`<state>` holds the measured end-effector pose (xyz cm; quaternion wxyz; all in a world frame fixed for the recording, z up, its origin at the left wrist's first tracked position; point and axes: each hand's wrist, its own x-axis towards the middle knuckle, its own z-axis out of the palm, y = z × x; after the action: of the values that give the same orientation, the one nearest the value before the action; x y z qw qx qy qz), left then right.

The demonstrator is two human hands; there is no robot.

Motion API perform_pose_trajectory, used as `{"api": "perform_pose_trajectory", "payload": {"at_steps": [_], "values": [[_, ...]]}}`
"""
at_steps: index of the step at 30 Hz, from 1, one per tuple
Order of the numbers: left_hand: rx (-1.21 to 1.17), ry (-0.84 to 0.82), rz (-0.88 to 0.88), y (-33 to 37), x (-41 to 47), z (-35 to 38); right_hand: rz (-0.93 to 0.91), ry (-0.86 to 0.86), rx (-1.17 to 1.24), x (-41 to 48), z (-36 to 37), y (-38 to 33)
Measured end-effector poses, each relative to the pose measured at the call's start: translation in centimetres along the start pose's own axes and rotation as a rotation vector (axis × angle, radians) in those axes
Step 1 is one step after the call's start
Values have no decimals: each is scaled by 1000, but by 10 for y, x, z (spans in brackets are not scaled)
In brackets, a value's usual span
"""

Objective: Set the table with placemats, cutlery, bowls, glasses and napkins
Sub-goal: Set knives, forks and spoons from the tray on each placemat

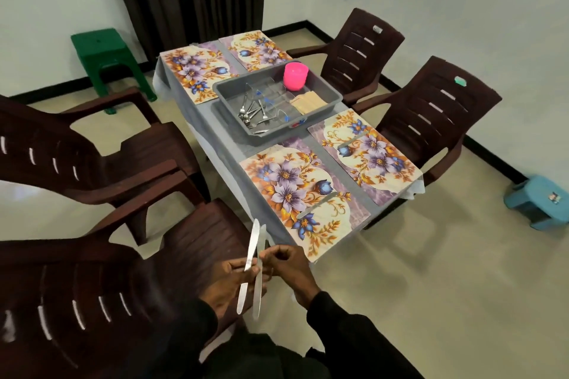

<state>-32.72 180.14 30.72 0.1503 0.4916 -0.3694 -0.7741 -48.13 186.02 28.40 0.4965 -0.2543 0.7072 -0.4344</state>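
left hand (227,284) grips knives (250,251) | right hand (289,265) pinches one; chair sticker (461,80) illegible

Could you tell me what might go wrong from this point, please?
The two knives in the left hand are pinched mid-length away from the table; one may slip and fall. The near placemat overhangs the table's edge, so a bump could pull it and its knife off.

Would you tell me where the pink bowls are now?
In the head view, the pink bowls stand in the far right corner of the gray tray, behind the napkins.
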Motion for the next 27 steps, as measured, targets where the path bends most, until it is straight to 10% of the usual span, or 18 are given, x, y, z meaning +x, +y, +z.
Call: {"api": "perform_pose_trajectory", "payload": {"at_steps": [27], "values": [[-334,238,204,-42,-171,-194,-54,-189,146,-128,192,-25]]}}
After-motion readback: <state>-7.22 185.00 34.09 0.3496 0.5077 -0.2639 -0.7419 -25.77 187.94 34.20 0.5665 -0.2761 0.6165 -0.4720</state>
